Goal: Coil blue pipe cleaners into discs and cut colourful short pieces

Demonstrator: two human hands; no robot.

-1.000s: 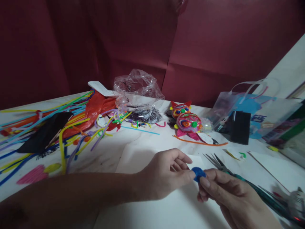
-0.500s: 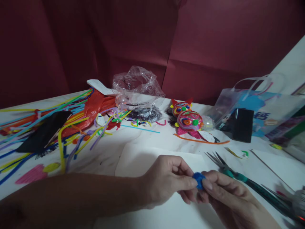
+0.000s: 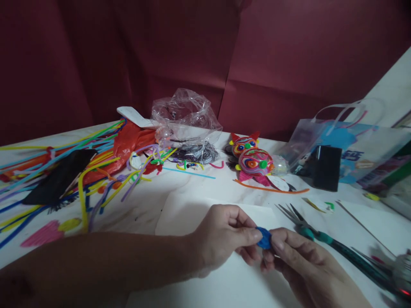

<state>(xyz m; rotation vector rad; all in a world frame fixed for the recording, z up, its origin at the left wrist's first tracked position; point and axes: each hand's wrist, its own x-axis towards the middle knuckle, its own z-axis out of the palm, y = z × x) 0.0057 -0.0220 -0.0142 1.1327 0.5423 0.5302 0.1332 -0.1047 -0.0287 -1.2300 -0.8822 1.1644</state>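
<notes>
Between my two hands, just above a white sheet of paper (image 3: pixel 183 214), is a small blue pipe cleaner coil (image 3: pixel 265 239), wound into a flat disc. My left hand (image 3: pixel 224 239) pinches its left edge between thumb and fingers. On the opposite edge, the thumb and forefinger of my right hand (image 3: pixel 302 256) close on it. The fingertips cover parts of the rim. Beside my right hand lie green-handled long-nose pliers (image 3: pixel 321 237) with their jaws apart.
Loose pipe cleaners (image 3: pixel 96 171) and a black phone-like slab (image 3: pixel 61 177) spread over the left. Behind are a clear plastic bag (image 3: pixel 189 115) and two colourful coiled figures (image 3: pixel 255 162). A black box-like object (image 3: pixel 326 168) stands by a translucent carrier bag (image 3: pixel 362 145). An orange pipe cleaner (image 3: pixel 272 188) lies nearer.
The blue coil has shifted slightly left and turned, so more of its flat face shows. Both hands have moved a little with it, still pinching it.
</notes>
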